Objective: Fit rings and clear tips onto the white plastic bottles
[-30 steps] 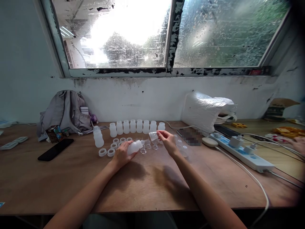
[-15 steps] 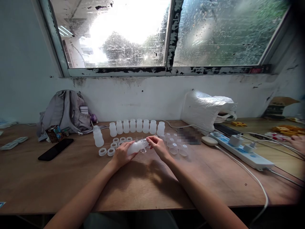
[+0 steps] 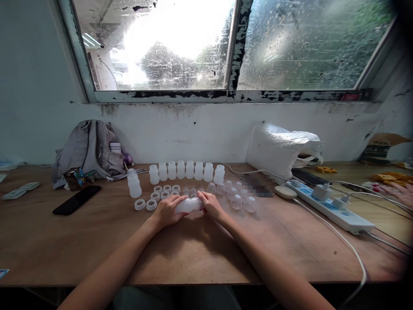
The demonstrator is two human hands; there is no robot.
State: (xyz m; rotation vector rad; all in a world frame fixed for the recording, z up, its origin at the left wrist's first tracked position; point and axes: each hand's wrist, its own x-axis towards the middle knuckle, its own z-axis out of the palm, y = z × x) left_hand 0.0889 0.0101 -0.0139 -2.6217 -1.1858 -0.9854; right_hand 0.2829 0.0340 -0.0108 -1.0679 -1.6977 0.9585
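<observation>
A frosted white baby bottle (image 3: 185, 206) lies nearly level between my two hands above the table. My left hand (image 3: 167, 211) is wrapped round its body. My right hand (image 3: 209, 205) grips the clear top (image 3: 196, 203) at the other end, whose shape is partly hidden by the fingers. Just behind them stand clear teats (image 3: 186, 190), and to their left lie several frosted screw rings (image 3: 155, 196). Right of my right hand are several clear dome caps (image 3: 236, 203). A row of open frosted bottles (image 3: 180, 170) stands at the back; one topped bottle (image 3: 134, 184) stands left.
At the left are a grey backpack (image 3: 90, 150), a small box (image 3: 75, 178) and a black phone (image 3: 76, 200). A white bag (image 3: 280, 146), a round white device (image 3: 285, 192), a power strip (image 3: 332, 211) and cables lie right. Another person's hand (image 3: 402, 193) shows at the right edge.
The bottle has turned from an upward tilt to nearly level. My right hand has moved down from its clear tip and now wraps round that end. My left hand keeps its hold.
</observation>
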